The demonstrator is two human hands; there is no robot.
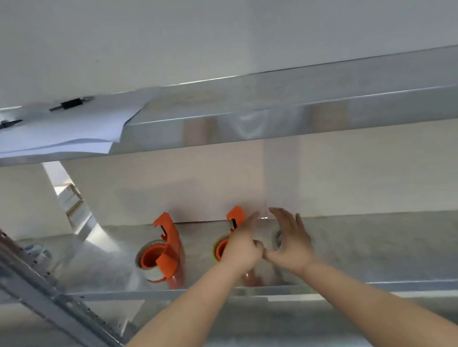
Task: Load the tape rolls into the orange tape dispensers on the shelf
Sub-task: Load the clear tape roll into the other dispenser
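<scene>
Both forearms reaching onto metal shelf point(401, 242). Left hand point(243, 247) covering 2nd orange dispenser point(235, 216), fingers curled, grip contents unclear. Right hand point(289, 240) hovering just beside, fingers spread apart, empty. Tape roll point(278, 237) peeking behind right hand. 1st dispenser point(168, 248) sitting further left w/ roll loaded.

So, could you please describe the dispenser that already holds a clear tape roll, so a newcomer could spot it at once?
Find the lower metal shelf, below the shelf carrying white paper. Two orange dispensers stand near its back wall. It is the left dispenser, standing clear of both hands, with the clear tape roll in plain sight; the right dispenser is half hidden behind the left hand.
</scene>
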